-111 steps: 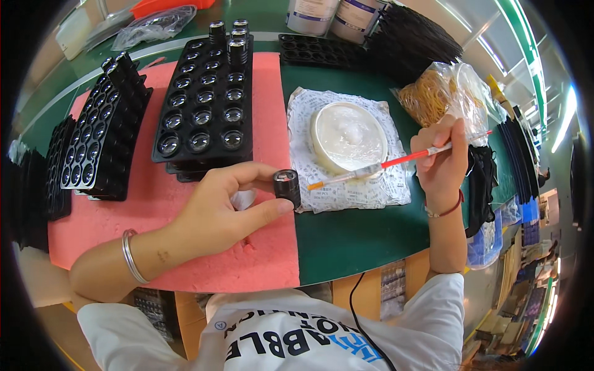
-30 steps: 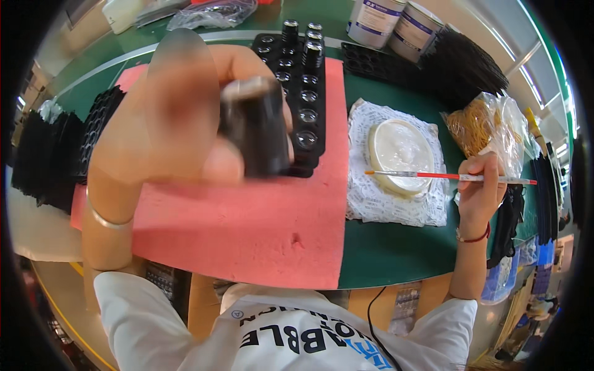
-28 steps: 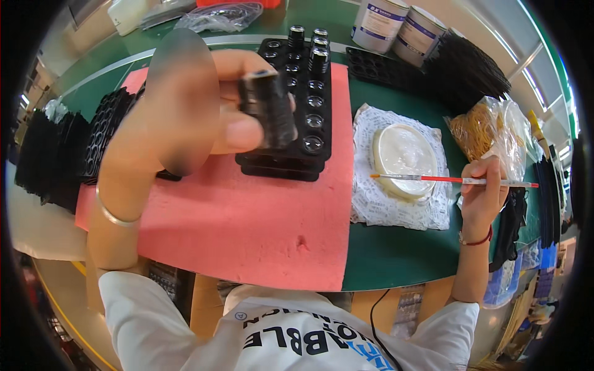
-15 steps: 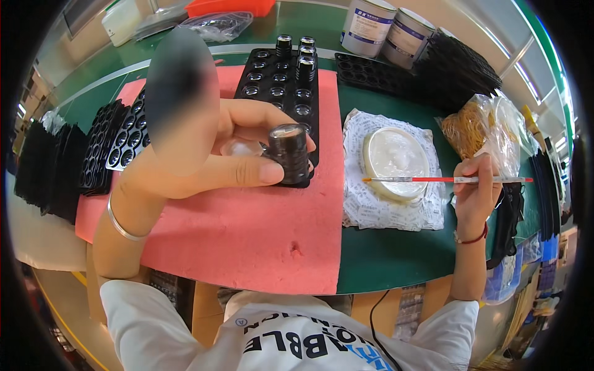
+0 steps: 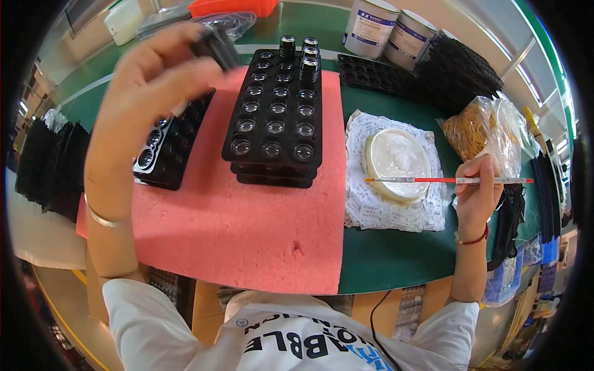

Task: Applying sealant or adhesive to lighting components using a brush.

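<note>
Raised at the upper left, my left hand (image 5: 151, 77) is closed on a black lens barrel (image 5: 215, 48), both smeared by motion. Beneath that hand stands a black tray of lens parts (image 5: 170, 148), partly hidden by the wrist. To its right a taller black tray (image 5: 278, 120) holds rows of clear round lenses, with several upright lens barrels (image 5: 308, 68) at its far end. My right hand (image 5: 476, 185) pinches a thin red paintbrush (image 5: 433, 180). The brush lies level above a round dish of whitish paste (image 5: 396, 161), its bristles pointing left.
The dish rests on a printed white cloth (image 5: 362, 207). A pink mat (image 5: 235, 241) covers much of the green table (image 5: 396, 260). Behind stand two metal cans (image 5: 370, 28) and stacked black trays (image 5: 458, 68). A bag of rubber bands (image 5: 473, 127) lies right, more black trays (image 5: 49, 164) left.
My left hand has swung up and to the left with the lens barrel, uncovering the front of the middle tray. My right hand and the paintbrush have stayed nearly still.
</note>
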`<action>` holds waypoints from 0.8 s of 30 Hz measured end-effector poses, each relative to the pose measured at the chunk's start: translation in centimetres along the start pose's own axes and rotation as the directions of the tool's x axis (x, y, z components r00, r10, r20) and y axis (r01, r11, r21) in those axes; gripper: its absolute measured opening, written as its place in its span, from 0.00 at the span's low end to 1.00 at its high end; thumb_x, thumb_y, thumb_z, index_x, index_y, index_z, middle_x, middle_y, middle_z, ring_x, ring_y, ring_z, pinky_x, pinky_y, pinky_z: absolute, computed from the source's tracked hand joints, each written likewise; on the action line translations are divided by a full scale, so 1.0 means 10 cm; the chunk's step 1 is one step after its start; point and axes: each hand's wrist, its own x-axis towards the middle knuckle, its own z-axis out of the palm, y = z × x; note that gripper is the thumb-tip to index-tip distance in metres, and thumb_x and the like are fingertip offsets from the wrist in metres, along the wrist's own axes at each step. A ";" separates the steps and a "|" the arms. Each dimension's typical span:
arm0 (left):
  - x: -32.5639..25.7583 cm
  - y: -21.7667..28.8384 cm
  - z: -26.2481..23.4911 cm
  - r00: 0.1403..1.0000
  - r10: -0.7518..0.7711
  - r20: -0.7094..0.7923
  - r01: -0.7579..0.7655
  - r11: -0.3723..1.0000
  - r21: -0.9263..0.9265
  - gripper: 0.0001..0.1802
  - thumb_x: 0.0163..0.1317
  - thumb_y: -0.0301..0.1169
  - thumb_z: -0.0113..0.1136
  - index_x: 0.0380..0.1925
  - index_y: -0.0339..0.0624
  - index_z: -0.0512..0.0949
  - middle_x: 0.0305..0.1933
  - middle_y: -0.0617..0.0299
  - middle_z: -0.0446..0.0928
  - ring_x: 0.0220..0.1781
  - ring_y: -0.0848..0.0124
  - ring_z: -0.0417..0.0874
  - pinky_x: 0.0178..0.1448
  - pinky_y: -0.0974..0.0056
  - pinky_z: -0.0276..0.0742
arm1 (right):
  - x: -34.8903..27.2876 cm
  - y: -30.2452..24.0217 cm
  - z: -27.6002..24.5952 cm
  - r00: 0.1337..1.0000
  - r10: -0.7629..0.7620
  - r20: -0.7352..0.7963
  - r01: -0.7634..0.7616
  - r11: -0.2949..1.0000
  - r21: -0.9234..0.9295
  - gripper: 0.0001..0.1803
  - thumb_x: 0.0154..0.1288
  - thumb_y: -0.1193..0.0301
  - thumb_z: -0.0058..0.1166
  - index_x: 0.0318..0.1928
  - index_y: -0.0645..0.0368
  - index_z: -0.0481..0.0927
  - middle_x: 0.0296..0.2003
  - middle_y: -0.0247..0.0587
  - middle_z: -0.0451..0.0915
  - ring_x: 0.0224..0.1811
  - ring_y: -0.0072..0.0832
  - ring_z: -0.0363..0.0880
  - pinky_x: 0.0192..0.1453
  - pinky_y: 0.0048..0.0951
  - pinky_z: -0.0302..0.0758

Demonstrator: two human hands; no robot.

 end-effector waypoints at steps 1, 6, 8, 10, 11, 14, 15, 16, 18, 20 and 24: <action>0.03 -0.01 -0.08 0.991 0.027 -0.131 -0.035 0.998 -0.058 0.18 0.51 0.34 0.61 0.43 0.41 0.74 0.32 0.71 0.75 0.27 0.88 0.67 0.25 0.81 0.54 | 0.00 0.00 0.00 1.000 0.002 0.001 -0.002 1.000 0.002 0.18 0.67 0.67 0.38 0.22 0.63 0.71 0.17 0.38 0.71 0.13 0.17 0.67 0.16 0.15 0.63; 0.27 -0.22 -0.58 0.946 0.020 -0.324 0.092 0.941 0.325 0.17 0.52 0.42 0.60 0.37 0.42 0.76 0.28 0.76 0.71 0.24 0.88 0.61 0.25 0.79 0.51 | 0.00 0.01 -0.01 1.000 0.019 0.014 -0.019 1.000 0.000 0.18 0.67 0.67 0.37 0.22 0.63 0.71 0.16 0.38 0.71 0.12 0.17 0.66 0.16 0.15 0.63; 0.29 -0.38 -0.82 0.944 -0.055 -0.324 0.167 0.930 0.327 0.17 0.52 0.42 0.59 0.36 0.42 0.76 0.27 0.76 0.70 0.24 0.88 0.61 0.25 0.78 0.51 | 0.00 0.01 -0.01 0.999 0.011 0.033 -0.010 1.000 -0.004 0.18 0.67 0.67 0.37 0.22 0.63 0.71 0.16 0.38 0.71 0.12 0.17 0.66 0.16 0.15 0.63; 0.35 -0.51 -0.94 0.945 -0.167 -0.282 0.264 0.897 0.354 0.17 0.53 0.43 0.59 0.35 0.41 0.75 0.27 0.75 0.70 0.24 0.88 0.61 0.25 0.78 0.52 | 0.01 0.02 -0.01 0.999 -0.003 0.051 0.003 1.000 -0.010 0.18 0.67 0.67 0.37 0.22 0.63 0.71 0.16 0.37 0.71 0.12 0.17 0.66 0.16 0.15 0.63; 0.38 -0.57 -0.95 0.948 -0.205 -0.242 0.287 0.879 0.382 0.18 0.53 0.43 0.59 0.35 0.40 0.75 0.27 0.74 0.70 0.25 0.87 0.61 0.26 0.77 0.52 | 0.01 0.03 -0.01 0.999 0.027 0.031 -0.027 1.000 -0.010 0.18 0.67 0.67 0.37 0.22 0.62 0.71 0.16 0.37 0.71 0.12 0.17 0.66 0.16 0.15 0.63; 0.46 -0.70 -0.95 0.965 -0.184 -0.189 0.253 0.847 0.468 0.16 0.54 0.40 0.58 0.35 0.40 0.75 0.26 0.74 0.70 0.27 0.86 0.64 0.26 0.77 0.55 | 0.00 0.05 -0.04 0.998 0.054 0.029 -0.053 0.998 -0.024 0.18 0.67 0.67 0.38 0.22 0.62 0.71 0.16 0.38 0.71 0.12 0.17 0.67 0.16 0.15 0.63; 0.49 -0.74 -0.98 0.976 -0.178 -0.121 0.216 0.827 0.520 0.14 0.54 0.39 0.58 0.36 0.41 0.75 0.25 0.76 0.69 0.25 0.87 0.64 0.24 0.78 0.52 | 0.00 0.05 -0.05 0.999 0.042 0.035 -0.040 0.997 -0.060 0.18 0.67 0.67 0.38 0.22 0.62 0.71 0.16 0.38 0.71 0.12 0.17 0.67 0.16 0.15 0.63; 0.51 -0.74 -0.96 0.978 -0.169 -0.120 0.207 0.836 0.509 0.14 0.54 0.38 0.57 0.35 0.40 0.75 0.25 0.76 0.70 0.26 0.88 0.64 0.24 0.78 0.52 | -0.01 0.05 -0.06 0.999 0.033 0.034 -0.030 0.995 -0.098 0.18 0.67 0.67 0.38 0.22 0.62 0.71 0.16 0.37 0.71 0.12 0.17 0.67 0.16 0.15 0.63; 0.47 -0.65 -0.93 0.959 -0.237 -0.156 0.283 0.834 0.473 0.14 0.54 0.37 0.58 0.35 0.38 0.75 0.27 0.73 0.71 0.29 0.85 0.66 0.31 0.77 0.58 | -0.01 0.03 -0.07 0.998 0.045 0.038 -0.040 0.992 -0.118 0.18 0.67 0.67 0.38 0.22 0.62 0.71 0.15 0.37 0.71 0.13 0.17 0.67 0.16 0.15 0.63; 0.44 -0.66 -0.89 0.937 -0.292 -0.191 0.348 0.832 0.433 0.15 0.53 0.36 0.59 0.35 0.35 0.75 0.30 0.70 0.74 0.31 0.83 0.68 0.37 0.76 0.63 | -0.01 0.03 -0.06 0.997 -0.013 0.079 0.022 0.993 -0.116 0.19 0.67 0.66 0.39 0.21 0.63 0.71 0.16 0.37 0.71 0.13 0.18 0.67 0.16 0.14 0.63; 0.43 -0.67 -0.84 0.913 -0.344 -0.220 0.407 0.808 0.425 0.14 0.53 0.35 0.59 0.34 0.36 0.75 0.27 0.70 0.75 0.28 0.84 0.66 0.31 0.76 0.60 | -0.02 0.04 -0.09 0.995 -0.045 0.090 0.057 0.988 -0.141 0.19 0.67 0.67 0.40 0.21 0.64 0.71 0.16 0.37 0.71 0.13 0.18 0.68 0.16 0.15 0.63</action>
